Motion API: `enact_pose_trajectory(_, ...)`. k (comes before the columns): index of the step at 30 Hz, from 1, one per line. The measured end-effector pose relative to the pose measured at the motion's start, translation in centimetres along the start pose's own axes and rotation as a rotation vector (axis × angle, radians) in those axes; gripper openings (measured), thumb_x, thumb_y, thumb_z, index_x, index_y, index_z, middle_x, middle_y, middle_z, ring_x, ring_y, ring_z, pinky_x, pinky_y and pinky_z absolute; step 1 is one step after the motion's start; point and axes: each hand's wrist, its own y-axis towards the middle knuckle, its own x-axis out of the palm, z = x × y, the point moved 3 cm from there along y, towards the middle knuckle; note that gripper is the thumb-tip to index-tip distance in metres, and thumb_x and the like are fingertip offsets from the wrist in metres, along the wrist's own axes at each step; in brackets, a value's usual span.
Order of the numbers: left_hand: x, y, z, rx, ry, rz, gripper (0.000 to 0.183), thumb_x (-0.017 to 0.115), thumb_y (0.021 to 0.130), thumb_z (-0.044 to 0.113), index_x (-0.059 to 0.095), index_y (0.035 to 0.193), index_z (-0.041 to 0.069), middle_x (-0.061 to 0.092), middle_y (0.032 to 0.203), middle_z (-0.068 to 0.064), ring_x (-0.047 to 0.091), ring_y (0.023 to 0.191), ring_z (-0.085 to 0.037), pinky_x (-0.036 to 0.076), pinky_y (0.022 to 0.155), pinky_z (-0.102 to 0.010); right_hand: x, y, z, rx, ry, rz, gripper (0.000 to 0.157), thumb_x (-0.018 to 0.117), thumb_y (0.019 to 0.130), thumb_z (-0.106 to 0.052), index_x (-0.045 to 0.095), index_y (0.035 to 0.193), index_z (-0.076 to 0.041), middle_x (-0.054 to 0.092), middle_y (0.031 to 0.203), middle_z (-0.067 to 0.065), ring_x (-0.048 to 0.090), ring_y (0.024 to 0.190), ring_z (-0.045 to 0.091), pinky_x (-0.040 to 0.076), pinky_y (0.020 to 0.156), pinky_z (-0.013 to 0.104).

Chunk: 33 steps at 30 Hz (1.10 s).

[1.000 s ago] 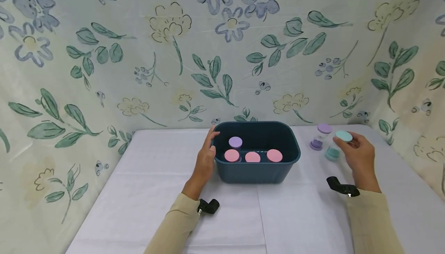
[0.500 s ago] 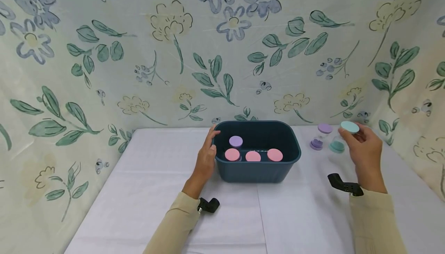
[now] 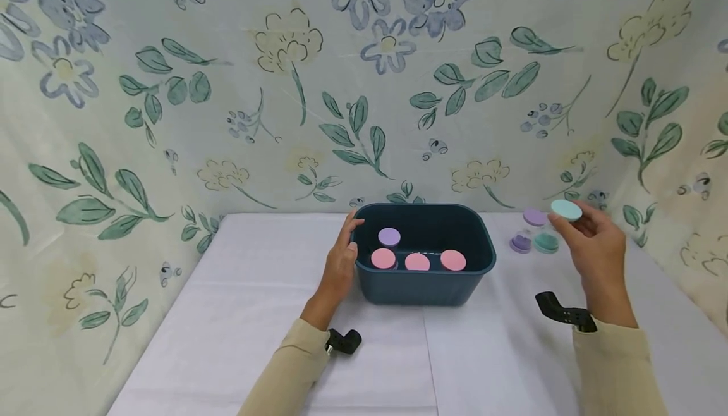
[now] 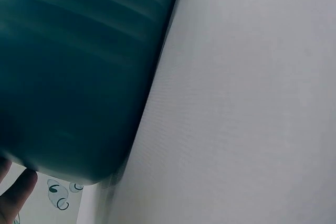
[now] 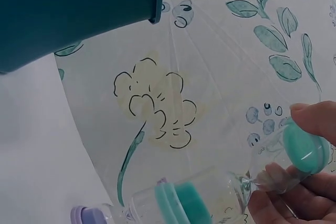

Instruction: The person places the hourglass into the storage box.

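Observation:
At the right, my right hand pinches the upper end of a teal-capped sand timer between thumb and fingers. Teal sand sits in its lower part, close beside a purple-capped sand timer that stands upright on the table. The right wrist view shows the clear narrow waist of the teal timer, with the thumb on its cap. My left hand rests against the left wall of a dark blue bin, fingers extended up to the rim. Its fingertips also show at the bin's end in the left wrist view.
Inside the bin stand three pink-capped timers in a front row and one purple-capped timer behind the left one. A white cloth covers the table. A floral curtain hangs along the back and sides.
My right hand has moved the teal timer back and slightly right, then a little left, nearer the purple timer. My left hand stays on the bin.

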Motion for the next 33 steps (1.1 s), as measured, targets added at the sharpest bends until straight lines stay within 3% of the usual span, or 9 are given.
enact_pose_trajectory(5,0.1,0.1,0.2,0.014,0.005,-0.002,0.051,0.026,0.098,0.026,0.034,0.147,0.013,0.017,0.16,0.003,0.017,0.146,-0.02,0.024,0.11,-0.057,0.3,-0.2,-0.4,-0.035,-0.01,0.016,0.067,0.067,0.085,-0.043,0.044,0.145,-0.025,0.049,0.143,-0.001,0.049,0.124,0.01,0.04,0.099,0.019)
enact_pose_trajectory(12,0.2,0.1,0.1,-0.003,0.012,-0.001,0.052,0.025,0.098,0.026,0.033,0.147,0.015,0.019,0.16,0.002,0.019,0.146,-0.02,0.025,0.11,-0.058,0.6,-0.6,-1.1,-0.114,0.015,0.015,0.06,0.07,0.085,-0.036,0.052,0.139,-0.018,0.058,0.127,-0.005,0.053,0.109,0.003,0.043,0.083,0.006)
enact_pose_trajectory(24,0.0,0.0,0.2,-0.001,0.022,0.004,0.051,0.026,0.097,0.024,0.034,0.146,0.013,0.018,0.16,0.004,0.019,0.146,-0.02,0.025,0.109,-0.058,1.9,-0.9,-2.4,-0.175,0.05,0.024,0.056,0.071,0.085,-0.032,0.055,0.137,-0.017,0.059,0.127,-0.003,0.054,0.11,0.005,0.044,0.086,0.009)
enact_pose_trajectory(28,-0.1,0.0,0.1,-0.001,0.028,0.006,0.05,0.025,0.098,0.026,0.035,0.145,0.013,0.018,0.16,0.004,0.018,0.146,-0.018,0.024,0.111,-0.056,2.2,-1.0,-3.1,-0.173,0.053,-0.016,0.058,0.069,0.086,-0.035,0.053,0.139,-0.018,0.057,0.132,-0.002,0.052,0.115,0.007,0.042,0.095,0.015)
enact_pose_trajectory(33,0.0,0.0,0.0,0.003,0.02,0.004,0.05,0.024,0.098,0.028,0.035,0.145,0.014,0.016,0.16,0.008,0.017,0.146,-0.017,0.023,0.112,-0.054,2.3,-1.5,-3.8,-0.142,0.152,-0.113,0.061,0.069,0.085,-0.039,0.051,0.14,-0.02,0.053,0.135,0.0,0.049,0.119,0.012,0.034,0.108,0.027)
